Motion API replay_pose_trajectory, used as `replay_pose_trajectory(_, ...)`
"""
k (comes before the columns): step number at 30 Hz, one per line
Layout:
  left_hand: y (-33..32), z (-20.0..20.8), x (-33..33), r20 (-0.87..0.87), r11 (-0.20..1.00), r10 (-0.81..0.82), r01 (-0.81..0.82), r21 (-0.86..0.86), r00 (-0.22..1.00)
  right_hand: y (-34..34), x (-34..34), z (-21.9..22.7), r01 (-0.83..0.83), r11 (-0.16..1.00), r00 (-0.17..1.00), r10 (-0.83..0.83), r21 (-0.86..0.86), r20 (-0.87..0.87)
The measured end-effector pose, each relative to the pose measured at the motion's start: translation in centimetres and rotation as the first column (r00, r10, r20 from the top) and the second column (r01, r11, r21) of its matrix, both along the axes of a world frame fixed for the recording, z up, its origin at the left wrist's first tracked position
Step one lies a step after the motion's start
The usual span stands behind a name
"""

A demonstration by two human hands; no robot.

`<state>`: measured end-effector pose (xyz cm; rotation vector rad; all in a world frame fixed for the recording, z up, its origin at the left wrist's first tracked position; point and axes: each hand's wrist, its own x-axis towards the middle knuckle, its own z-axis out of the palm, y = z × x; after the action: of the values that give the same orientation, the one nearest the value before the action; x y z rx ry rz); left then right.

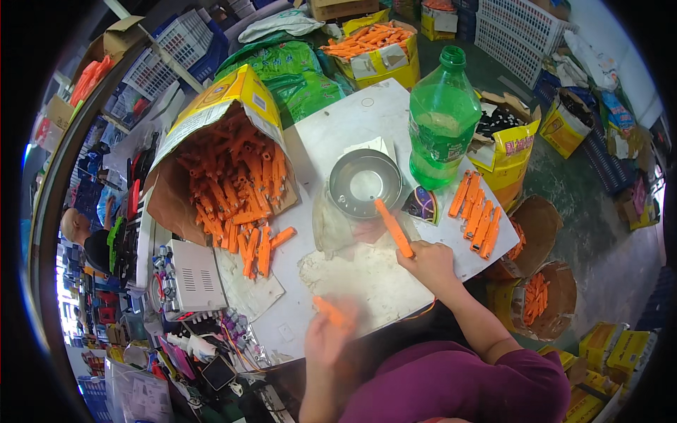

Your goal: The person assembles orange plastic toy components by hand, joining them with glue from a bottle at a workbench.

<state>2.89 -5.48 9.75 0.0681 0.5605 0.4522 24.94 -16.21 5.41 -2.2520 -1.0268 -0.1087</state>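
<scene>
My right hand (429, 266) grips one end of a slim orange plastic piece (395, 229). Its far tip reaches the near rim of a round metal bowl (340, 189); whether it dips into the liquid, I cannot tell. My left hand (324, 344), smeared by motion near the table's front edge, is closed around a second orange plastic piece (331, 311). To the left, many similar orange pieces (236, 183) spill from a tipped yellow sack (224, 95). Several more orange pieces (481, 218) lie in a row on the right of the white table (331, 118).
A large green bottle (444, 120) stands behind the row. Beyond it is a yellow bag of black parts (509, 141). A white metal box (194, 275) borders the table's left. Cartons (550, 299) sit on the floor at right. A thin orange wire (421, 312) crosses the front edge.
</scene>
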Motion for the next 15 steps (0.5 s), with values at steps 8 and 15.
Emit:
replay_pose_trajectory(8, -1.4, -1.8, 0.5, 0.062, 0.945, -0.204, 0.180, 0.274, 0.977, 0.4, -0.1, 0.1, 0.021, 1.000, 1.000, -0.021, -0.021, 0.002)
replay_pose_trajectory(15, -2.5, -0.1, 3.3, -0.131, 0.744, -0.245, 0.273, 0.609, 0.961, 0.2, 0.1, 0.2, 0.029, 0.999, 1.000, -0.029, -0.043, -0.005)
